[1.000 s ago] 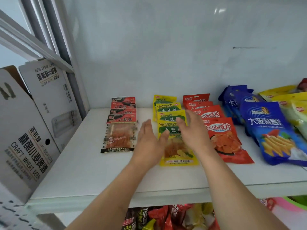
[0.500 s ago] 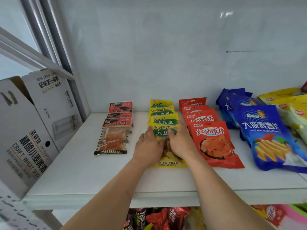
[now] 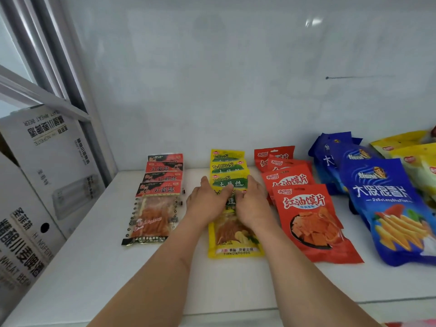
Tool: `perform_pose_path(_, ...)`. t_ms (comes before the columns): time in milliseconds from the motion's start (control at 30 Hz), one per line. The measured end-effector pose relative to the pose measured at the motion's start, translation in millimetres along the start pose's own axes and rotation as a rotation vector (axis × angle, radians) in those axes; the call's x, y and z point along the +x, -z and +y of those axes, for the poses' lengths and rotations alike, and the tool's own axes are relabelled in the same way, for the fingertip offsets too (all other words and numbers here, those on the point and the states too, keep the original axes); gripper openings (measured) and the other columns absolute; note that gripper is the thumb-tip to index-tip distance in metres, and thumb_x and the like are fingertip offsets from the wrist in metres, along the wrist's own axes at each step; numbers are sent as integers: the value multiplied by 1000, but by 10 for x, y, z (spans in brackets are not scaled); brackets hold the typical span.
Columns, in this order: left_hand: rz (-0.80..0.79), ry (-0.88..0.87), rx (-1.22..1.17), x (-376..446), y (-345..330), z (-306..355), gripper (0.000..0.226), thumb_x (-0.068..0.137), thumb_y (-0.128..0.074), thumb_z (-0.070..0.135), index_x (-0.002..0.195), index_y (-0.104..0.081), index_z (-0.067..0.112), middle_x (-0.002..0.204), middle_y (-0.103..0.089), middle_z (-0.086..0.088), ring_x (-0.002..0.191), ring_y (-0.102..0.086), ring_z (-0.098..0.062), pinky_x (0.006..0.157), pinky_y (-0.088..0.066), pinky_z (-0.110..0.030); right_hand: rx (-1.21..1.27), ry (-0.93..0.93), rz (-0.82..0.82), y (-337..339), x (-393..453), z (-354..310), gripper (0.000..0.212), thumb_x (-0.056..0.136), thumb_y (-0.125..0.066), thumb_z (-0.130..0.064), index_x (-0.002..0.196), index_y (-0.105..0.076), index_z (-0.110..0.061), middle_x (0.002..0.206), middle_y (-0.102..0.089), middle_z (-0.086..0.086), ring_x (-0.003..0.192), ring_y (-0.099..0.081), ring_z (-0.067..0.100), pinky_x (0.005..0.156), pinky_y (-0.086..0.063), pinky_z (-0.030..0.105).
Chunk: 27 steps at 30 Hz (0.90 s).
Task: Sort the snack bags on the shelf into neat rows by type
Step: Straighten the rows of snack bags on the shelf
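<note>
Hands (image 3: 232, 202) flat on front yellow bag (image 3: 234, 234).

head view: we look forward and down from head height | close over the flat white shelf board (image 3: 94, 267) | facing the pale glossy back wall (image 3: 236, 90) | single view, nothing shared

I see overlapping rows lying flat on the white shelf (image 3: 94, 267): red-black bags (image 3: 162, 190), yellow bags (image 3: 227, 166), red bags (image 3: 311, 223), blue bags (image 3: 387, 208).

Bright, even daylight, faint glare spot on the glossy white back wall (image 3: 311, 22), soft shadows, wide-angle bending at edges, slight blur
</note>
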State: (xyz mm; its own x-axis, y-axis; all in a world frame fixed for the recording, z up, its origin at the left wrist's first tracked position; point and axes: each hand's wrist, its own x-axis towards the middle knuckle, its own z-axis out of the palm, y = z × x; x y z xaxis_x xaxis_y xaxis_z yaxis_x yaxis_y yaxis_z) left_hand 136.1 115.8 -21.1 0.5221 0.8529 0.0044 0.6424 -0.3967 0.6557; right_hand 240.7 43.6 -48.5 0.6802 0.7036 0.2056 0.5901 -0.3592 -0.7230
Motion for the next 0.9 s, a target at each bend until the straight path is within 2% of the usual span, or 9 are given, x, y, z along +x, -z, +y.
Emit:
perform_pose_path(167, 22, -24, -44, 92, -12, 9, 73, 93, -50, 62, 144, -34, 11, 139, -56, -12, 128, -51, -33, 102, -44, -42, -54, -20, 51, -60, 146, -42, 47, 101, -44, -21, 145, -37, -8, 141, -45, 14, 124, -48, 29, 96, -43, 37)
perform_pose_path(267, 23, -41, -77, 122, -31, -14, 69, 89, -50, 65, 135, -38, 16, 133, -60, -8, 122, -56, -31, 100, -46, -46, -67, -2, 63, -84, 176, -75, 45, 101, -41, -19, 143, -39, -5, 142, -45, 16, 126, -46, 30, 97, -42, 38)
perform_pose_path(367, 30, -62, -79, 54, -21, -7, 86, 92, -50, 62, 153, -21, 8, 155, -36, -12, 141, -35, -32, 113, -34, -48, -81, 7, 48, -24, 197, -92, 41, 102, -41, -19, 139, -44, -3, 142, -44, 17, 129, -42, 32, 103, -39, 40)
perform_pose_path(433, 70, -119, 5, -82, -3, 0, 86, 96, -46, 57, 156, -11, 8, 162, -19, -11, 148, -21, -30, 118, -26, -45, -103, 19, 67, 44, 268, -111, 41, 103, -41, -26, 138, -46, -4, 146, -42, 17, 134, -37, 31, 111, -33, 41)
perform_pose_path(533, 47, -202, 116, -310, -26, -51, 77, 99, -41, 52, 158, -8, 14, 165, -8, -6, 150, -11, -28, 119, -20, -42, -94, 15, 53, 127, 477, -199, 50, 105, -38, -33, 149, -37, -12, 158, -29, 13, 145, -27, 29, 118, -25, 41)
perform_pose_path(733, -76, -243, 330, -504, -159, -118, 67, 101, -21, 59, 159, -4, 29, 167, 6, 1, 152, 1, -32, 121, -11, -46, -326, 152, -144, 88, 973, -299, 52, 103, -29, -45, 149, -41, -25, 158, -35, 5, 145, -30, 27, 117, -27, 48)
perform_pose_path(833, -54, -258, 381, -520, -189, -128, 86, 80, 6, 68, 158, -4, 33, 167, 8, 2, 152, 1, -33, 121, -10, -46, -387, 158, -219, 39, 1099, -322, 54, 102, -26, -50, 150, -39, -29, 161, -30, 2, 148, -24, 25, 120, -21, 49)
perform_pose_path(900, -56, -260, 404, -515, -202, -142, 97, 68, 14, 68, 158, -3, 35, 167, 8, 1, 152, 0, -35, 121, -10, -46, -411, 143, -257, 2, 1132, -317, 57, 100, -22, -54, 151, -36, -31, 162, -25, 2, 149, -21, 25, 120, -20, 49)
